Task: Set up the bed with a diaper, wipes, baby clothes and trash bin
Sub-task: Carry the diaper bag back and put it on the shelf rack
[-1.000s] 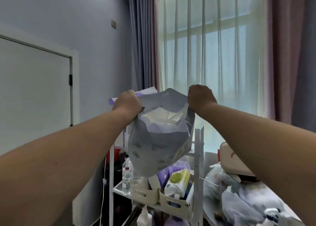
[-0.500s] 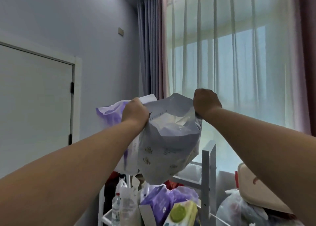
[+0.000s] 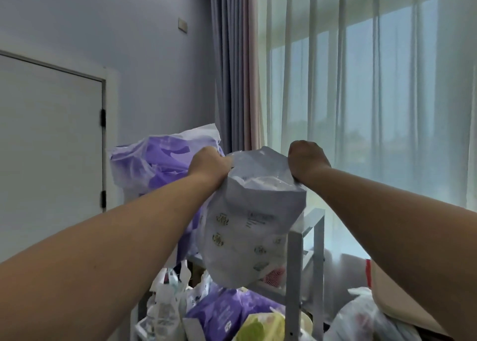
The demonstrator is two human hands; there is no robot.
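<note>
Above the rack [image 3: 294, 263], the left hand [image 3: 209, 165] and right hand [image 3: 307, 160] each grip the diaper bag [image 3: 247, 232] by its mouth; the person should spread it evenly, keeping it upright.

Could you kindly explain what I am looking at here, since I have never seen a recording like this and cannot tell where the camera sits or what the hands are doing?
There is no machine here: a person wears a wide-angle camera on the head, so the single view looks out along their own two bare arms. The left hand and the right hand each grip one side of the open top of a pale grey diaper pack, holding it up in the air. Behind the left hand sits a purple and white pack on top of a white rack. Lower on the rack lie more purple packs, a green-lidded wipes pack and some plastic bags. Beyond are a sheer curtain over a window and a door on the left.
</note>
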